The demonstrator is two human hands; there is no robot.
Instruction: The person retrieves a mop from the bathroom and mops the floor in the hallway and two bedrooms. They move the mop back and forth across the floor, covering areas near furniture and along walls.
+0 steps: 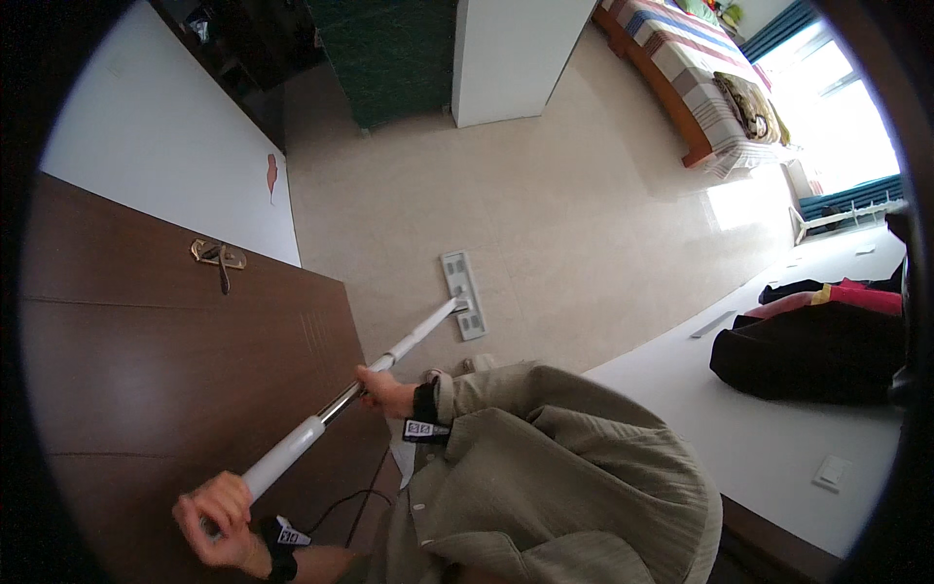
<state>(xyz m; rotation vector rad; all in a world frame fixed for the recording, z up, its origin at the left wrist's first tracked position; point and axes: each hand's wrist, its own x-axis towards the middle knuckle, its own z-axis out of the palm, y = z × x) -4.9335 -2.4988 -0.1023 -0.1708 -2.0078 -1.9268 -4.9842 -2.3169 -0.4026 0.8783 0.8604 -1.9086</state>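
Observation:
I hold a flat mop with a white and metal pole (pixel 282 456) slanting up from the lower left. My left hand (pixel 216 521) is closed round the top end of the pole. Farther down, my right hand (pixel 387 391) grips the pole's metal section near a white collar. The mop's flat, rectangular white-and-grey head (pixel 463 295) lies on the beige tiled floor (pixel 584 243). Both wrists wear black bands with patterned tags. My olive sleeve (pixel 555 428) covers much of the lower middle.
A brown door (pixel 175 360) with a metal handle (pixel 220 255) stands close on the left, beside a white wall (pixel 175 117). Ahead are a dark green panel (pixel 394 58) and a white pillar (pixel 511 58). A bed (pixel 681 68) stands far right; dark clothes (pixel 808 350) hang along the right wall.

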